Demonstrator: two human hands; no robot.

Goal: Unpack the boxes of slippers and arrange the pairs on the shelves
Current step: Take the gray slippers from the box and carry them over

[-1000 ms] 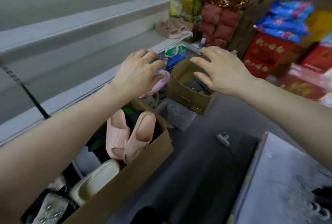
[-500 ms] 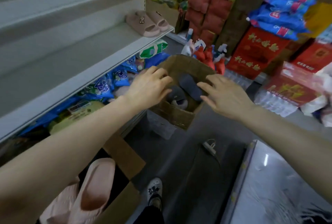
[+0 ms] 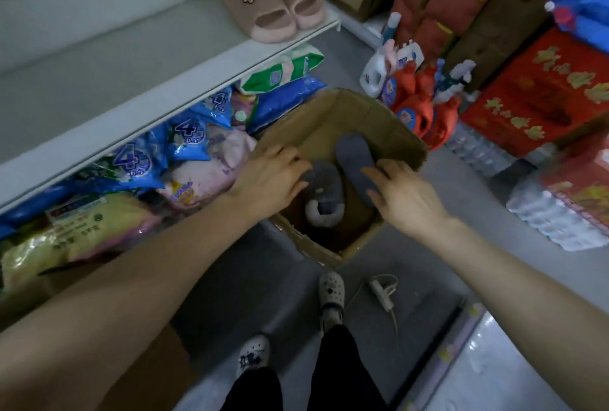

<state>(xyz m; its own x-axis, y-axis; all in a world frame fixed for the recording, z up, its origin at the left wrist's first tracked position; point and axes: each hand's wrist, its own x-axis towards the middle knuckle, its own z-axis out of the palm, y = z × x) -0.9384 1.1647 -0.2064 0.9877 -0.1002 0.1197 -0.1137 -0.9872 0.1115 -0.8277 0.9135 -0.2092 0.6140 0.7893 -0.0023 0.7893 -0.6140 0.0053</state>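
White shelf [image 3: 158, 81] with pink slippers [image 3: 273, 3], cardboard box [image 3: 389, 124] on grey floor [image 3: 412, 265]

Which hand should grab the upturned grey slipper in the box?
Right. The right hand already has fingertips on the upturned slipper, which leans against the right side of the box. The left hand is at the other slipper.

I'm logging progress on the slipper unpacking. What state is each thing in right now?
Cardboard box: open, flaps up, on the floor.
Grey slippers: in the box, not yet lifted out.
Pink slippers: paired side by side on the shelf.
Left hand: open, reaching into the box.
Right hand: open, fingers at one grey slipper.
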